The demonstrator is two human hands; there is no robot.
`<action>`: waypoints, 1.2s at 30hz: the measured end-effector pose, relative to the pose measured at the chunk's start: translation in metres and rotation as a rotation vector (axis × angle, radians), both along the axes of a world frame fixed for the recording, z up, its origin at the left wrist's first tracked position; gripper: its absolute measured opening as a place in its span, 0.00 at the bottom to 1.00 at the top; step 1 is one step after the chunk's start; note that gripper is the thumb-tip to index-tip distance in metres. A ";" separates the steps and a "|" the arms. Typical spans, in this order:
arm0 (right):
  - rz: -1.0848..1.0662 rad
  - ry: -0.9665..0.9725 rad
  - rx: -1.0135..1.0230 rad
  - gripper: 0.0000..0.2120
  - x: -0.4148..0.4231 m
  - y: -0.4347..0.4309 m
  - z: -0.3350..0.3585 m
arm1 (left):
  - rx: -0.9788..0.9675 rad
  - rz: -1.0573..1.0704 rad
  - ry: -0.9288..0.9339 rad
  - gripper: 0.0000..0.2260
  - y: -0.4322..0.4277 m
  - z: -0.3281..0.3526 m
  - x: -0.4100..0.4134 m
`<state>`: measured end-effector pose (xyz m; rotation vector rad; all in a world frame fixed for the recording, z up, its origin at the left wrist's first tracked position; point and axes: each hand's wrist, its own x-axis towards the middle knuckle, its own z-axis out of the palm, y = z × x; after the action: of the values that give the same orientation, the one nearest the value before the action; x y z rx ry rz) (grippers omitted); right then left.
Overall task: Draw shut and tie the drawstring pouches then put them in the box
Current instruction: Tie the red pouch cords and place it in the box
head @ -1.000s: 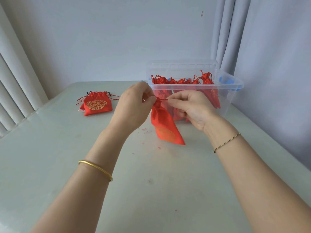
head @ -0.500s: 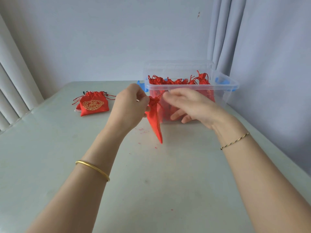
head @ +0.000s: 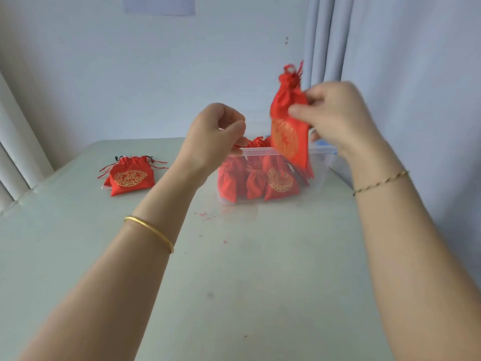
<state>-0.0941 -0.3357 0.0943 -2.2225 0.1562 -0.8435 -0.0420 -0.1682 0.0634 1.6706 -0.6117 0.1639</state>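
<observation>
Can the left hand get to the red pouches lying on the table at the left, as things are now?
Probably yes. The left hand holds nothing and the table between it and those pouches is bare. The right hand alone holds the tied pouch.

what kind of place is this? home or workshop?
Likely a room at home: a plain table against a bare wall, a curtain on the right, and no tools or machinery in view.

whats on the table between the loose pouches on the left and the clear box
In the head view, only the left forearm crosses above that stretch. The table between the loose pouches and the clear box looks bare.
</observation>
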 end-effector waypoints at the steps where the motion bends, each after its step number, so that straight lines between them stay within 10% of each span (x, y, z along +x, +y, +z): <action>1: -0.055 -0.075 0.015 0.07 0.004 -0.008 0.011 | 0.013 0.006 0.005 0.06 -0.005 0.002 0.003; 20: -0.644 -0.055 -0.113 0.12 0.077 -0.066 0.002 | 0.094 0.042 0.070 0.06 -0.023 -0.009 0.038; 32: -0.358 0.447 -0.223 0.10 0.081 -0.051 -0.013 | 0.129 0.040 0.067 0.06 -0.023 -0.011 0.042; 36: -0.408 0.287 -0.243 0.13 0.080 -0.050 0.004 | 0.065 0.085 0.078 0.07 -0.017 -0.014 0.048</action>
<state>-0.0136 -0.3856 0.0979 -2.5812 0.6959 -0.7793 0.0060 -0.1849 0.0493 1.7589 -0.4928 0.1406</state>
